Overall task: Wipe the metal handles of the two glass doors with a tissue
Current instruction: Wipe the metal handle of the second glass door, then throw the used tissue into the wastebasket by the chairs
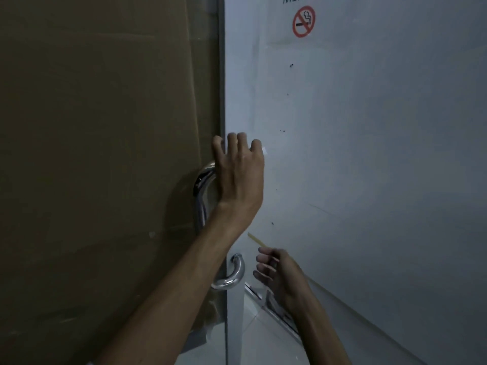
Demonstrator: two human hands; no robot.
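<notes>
The left hand (238, 169) is raised at the door edge, fingers spread and bent over the top of the metal handle (203, 196); a sliver of white tissue (264, 150) shows past its little finger, and whether the fingers pinch it cannot be told. The right hand (276, 272) hangs lower, fingers loosely curled, holding nothing, near the handle's lower curve. The forearm hides the handle's middle. The brown-covered glass door (105, 154) stands left. On the white panel (369, 154), a no-smoking sign (303, 21) sits under cut-off lettering, "MERO…".
</notes>
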